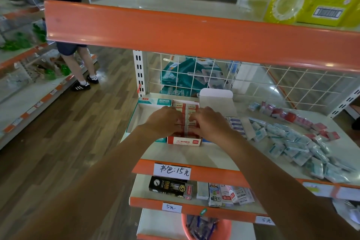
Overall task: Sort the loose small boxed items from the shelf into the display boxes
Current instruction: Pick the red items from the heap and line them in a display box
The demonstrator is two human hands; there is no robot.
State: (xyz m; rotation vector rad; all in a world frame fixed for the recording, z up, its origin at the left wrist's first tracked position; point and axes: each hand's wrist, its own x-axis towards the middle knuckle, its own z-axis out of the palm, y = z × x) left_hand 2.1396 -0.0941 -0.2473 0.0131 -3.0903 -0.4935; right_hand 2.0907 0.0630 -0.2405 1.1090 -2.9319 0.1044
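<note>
Small red boxes (191, 107) are seemingly being squared in the mid-shelf red display box (184, 142) under the left hand (164, 121) and right hand (209, 122), whose grip cannot be told; loose boxes (296, 142) at 3 o'clock should be fetched next.

Only two arms are showing of the person. The left forearm (93, 177) is coming in bare from the bottom edge, uncovered right up to the wrist. The right forearm (276, 171) is looking the same, bare along its whole visible length. The wide lens is making both look broad at the frame edge and thin toward the wrists. The left hand (165, 121) and right hand (209, 122) are showing bare too, with the knuckles reading as a low ridge. The fingers (178, 121) are looking short, and the nails are too small to tell.
</note>
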